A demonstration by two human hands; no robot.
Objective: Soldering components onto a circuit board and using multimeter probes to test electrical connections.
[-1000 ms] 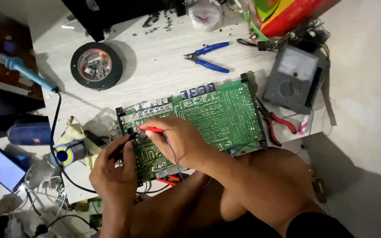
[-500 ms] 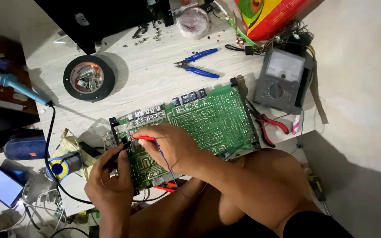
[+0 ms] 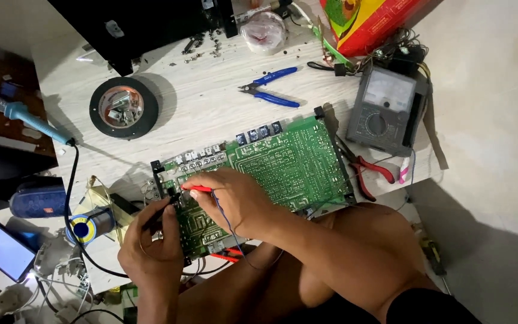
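Large green printed circuit board lies on the pale wooden tabletop. Right hand pinches a red probe; left hand grips a black probe. Tips belong steady on separate solder points, never bridging neighbours.

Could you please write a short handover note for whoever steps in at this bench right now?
Left hand: holds the black probe, tip on the green circuit board.
Right hand: holds the red probe, tip on the board's left part.
The analog meter sits right of the board, blue pliers above it, red-handled pliers at its right edge.
Done: both probes placed. Left: meter reading too small to tell.
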